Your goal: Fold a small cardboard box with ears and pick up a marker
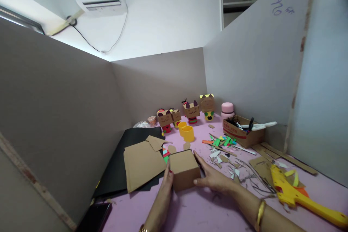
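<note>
A small brown cardboard box sits between my hands, low over the pink tabletop; I cannot tell whether it rests on it. Against the box's left side lies my left hand, fingers pointing forward. My right hand grips the right side, its thumb on the front face and its fingers along the far right edge. Just beyond the box are two cardboard discs and two yellow paper tubes. Cardboard pieces lie to the left, on black sheets.
Several box-headed cardboard figures stand at the back. On the right are paper scraps, a carton of tools, a pink flask and a yellow glue gun. A phone lies front left. Grey partitions enclose the table.
</note>
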`<state>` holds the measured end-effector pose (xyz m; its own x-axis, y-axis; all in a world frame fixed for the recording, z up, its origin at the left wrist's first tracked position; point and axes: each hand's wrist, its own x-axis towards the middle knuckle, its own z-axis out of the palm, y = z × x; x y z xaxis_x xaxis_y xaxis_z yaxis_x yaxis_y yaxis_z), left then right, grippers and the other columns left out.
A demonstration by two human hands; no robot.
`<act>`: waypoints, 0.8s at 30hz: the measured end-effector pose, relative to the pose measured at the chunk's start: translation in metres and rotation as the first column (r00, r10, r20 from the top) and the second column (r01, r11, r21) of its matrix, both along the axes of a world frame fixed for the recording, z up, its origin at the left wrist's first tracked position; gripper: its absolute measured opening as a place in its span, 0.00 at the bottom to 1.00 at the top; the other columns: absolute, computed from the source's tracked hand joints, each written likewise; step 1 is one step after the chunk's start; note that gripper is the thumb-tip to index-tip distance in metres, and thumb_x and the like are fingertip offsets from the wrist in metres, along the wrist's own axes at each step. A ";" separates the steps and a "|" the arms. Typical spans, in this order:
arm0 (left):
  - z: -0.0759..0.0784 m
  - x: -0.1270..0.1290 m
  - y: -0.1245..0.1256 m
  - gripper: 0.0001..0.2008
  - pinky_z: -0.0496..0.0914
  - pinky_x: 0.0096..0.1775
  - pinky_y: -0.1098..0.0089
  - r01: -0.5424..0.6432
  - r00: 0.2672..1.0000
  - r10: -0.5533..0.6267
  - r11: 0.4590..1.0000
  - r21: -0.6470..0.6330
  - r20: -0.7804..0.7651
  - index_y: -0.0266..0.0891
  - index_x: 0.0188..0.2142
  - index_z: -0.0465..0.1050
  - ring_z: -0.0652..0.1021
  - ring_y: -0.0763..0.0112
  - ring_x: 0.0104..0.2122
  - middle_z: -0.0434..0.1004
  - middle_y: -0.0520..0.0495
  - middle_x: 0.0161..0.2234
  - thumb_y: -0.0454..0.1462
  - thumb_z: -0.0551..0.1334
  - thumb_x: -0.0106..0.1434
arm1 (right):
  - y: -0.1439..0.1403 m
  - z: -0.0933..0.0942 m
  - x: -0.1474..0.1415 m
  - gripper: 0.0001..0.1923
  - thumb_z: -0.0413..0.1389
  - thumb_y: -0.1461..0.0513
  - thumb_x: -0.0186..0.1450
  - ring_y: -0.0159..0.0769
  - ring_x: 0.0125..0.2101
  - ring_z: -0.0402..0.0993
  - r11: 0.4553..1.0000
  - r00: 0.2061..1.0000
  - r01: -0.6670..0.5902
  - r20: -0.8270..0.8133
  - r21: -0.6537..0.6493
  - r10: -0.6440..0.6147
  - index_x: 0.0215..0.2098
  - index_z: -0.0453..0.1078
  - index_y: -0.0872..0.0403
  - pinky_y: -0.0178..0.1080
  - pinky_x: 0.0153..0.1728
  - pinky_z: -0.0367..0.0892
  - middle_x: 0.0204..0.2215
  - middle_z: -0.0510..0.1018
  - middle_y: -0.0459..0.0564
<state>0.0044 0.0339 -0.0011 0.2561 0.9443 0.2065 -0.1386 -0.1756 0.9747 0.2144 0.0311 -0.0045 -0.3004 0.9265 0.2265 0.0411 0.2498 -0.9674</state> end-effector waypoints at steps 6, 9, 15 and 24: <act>0.016 -0.002 -0.014 0.35 0.45 0.65 0.62 -0.006 1.000 0.006 0.999 -0.043 0.002 0.51 0.66 0.47 0.49 0.63 0.67 0.47 0.52 0.68 0.45 0.60 0.63 | 0.000 0.008 -0.001 0.55 0.59 0.71 0.46 0.43 0.66 0.43 0.995 0.997 0.027 -0.073 0.092 -0.020 0.68 0.42 0.46 0.49 0.63 0.46 0.68 0.48 0.50; 0.016 0.000 -0.014 0.36 0.47 0.64 0.65 0.011 0.999 -0.010 1.000 -0.007 0.045 0.52 0.66 0.47 0.49 0.65 0.66 0.46 0.54 0.69 0.41 0.62 0.62 | -0.001 0.010 -0.001 0.56 0.59 0.71 0.45 0.43 0.66 0.44 0.992 0.996 0.030 -0.084 0.121 -0.020 0.68 0.42 0.46 0.49 0.63 0.44 0.68 0.48 0.51; 0.018 0.004 -0.016 0.38 0.54 0.62 0.67 -0.040 0.996 0.039 0.999 0.020 0.076 0.49 0.65 0.49 0.49 0.64 0.67 0.49 0.50 0.68 0.36 0.63 0.58 | -0.001 0.006 0.002 0.54 0.54 0.72 0.44 0.40 0.67 0.38 0.991 0.997 0.031 -0.080 0.131 -0.020 0.67 0.44 0.44 0.50 0.63 0.41 0.68 0.46 0.47; 0.013 0.007 -0.011 0.38 0.62 0.56 0.65 -0.140 0.986 0.138 0.990 0.013 0.095 0.46 0.59 0.50 0.57 0.59 0.64 0.54 0.42 0.65 0.29 0.56 0.46 | 0.003 -0.001 -0.003 0.52 0.53 0.73 0.43 0.39 0.65 0.45 0.994 0.993 0.022 -0.120 0.108 -0.009 0.65 0.47 0.46 0.45 0.62 0.46 0.65 0.54 0.51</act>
